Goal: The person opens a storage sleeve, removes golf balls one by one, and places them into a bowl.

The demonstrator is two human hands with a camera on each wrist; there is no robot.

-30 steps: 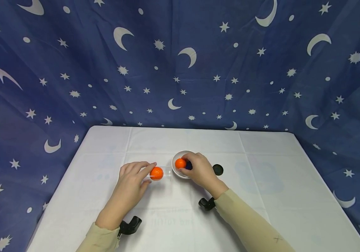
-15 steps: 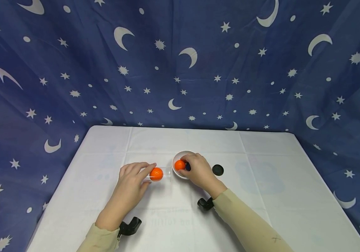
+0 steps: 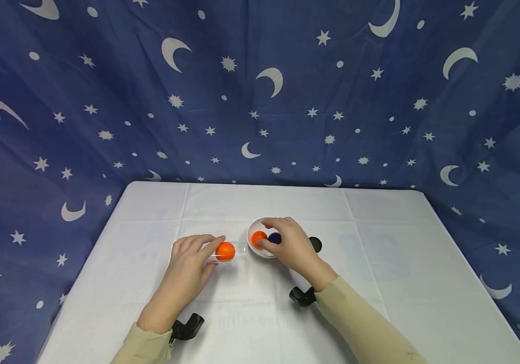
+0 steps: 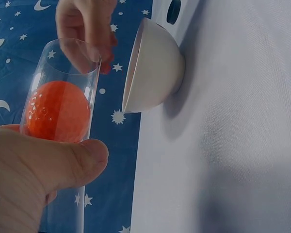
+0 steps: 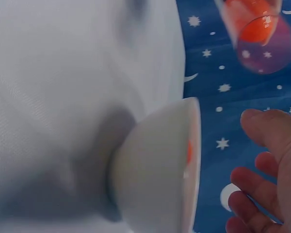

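Note:
My left hand (image 3: 182, 273) grips a clear plastic tube (image 4: 38, 80) between thumb and fingers, its far end facing the bowl. Inside the tube sits an orange dimpled ball (image 3: 225, 251). Just right of it, a white bowl (image 4: 157, 68) stands on the table. Another orange ball (image 3: 258, 239) and a dark blue ball (image 3: 274, 237) lie in the bowl. Above the bowl's right side hovers my right hand (image 3: 297, 248), its thumb and forefinger spread apart. In the right wrist view those fingers are loosely bent and hold nothing.
A black round disc (image 3: 316, 244) lies right of the bowl, partly behind my right hand. The white-covered table (image 3: 378, 253) meets a dark blue curtain (image 3: 223, 111) with moons and stars at its back edge. Black wrist mounts (image 3: 187, 327) hang under both wrists.
My right thumb and forefinger have parted and let go of the orange ball, which stays in the bowl. More of the dark blue ball shows. The left hand and tube have barely moved.

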